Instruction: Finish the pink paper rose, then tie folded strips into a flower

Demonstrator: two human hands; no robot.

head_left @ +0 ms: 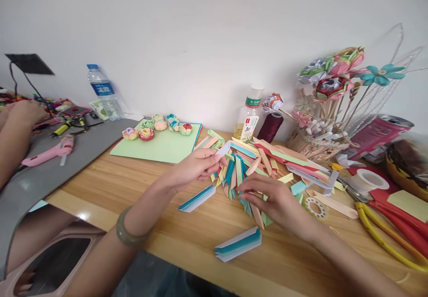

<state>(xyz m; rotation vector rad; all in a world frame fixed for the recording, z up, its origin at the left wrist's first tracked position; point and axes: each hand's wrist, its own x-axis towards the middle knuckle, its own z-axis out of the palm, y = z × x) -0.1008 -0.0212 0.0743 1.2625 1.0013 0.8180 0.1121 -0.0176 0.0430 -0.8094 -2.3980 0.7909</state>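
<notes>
Lavender paper strip (224,150) sits pinched in the outstretched left hand (199,162).

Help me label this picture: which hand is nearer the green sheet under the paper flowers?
Left. The left hand, holding a pale strip, is by the near right corner of the green sheet; the right hand is farther right, at the pile of strips.

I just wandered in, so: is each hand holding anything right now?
Left hand: closed on a pale paper strip.
Right hand: at the pile of paper strips; can't tell if holding one.
</notes>
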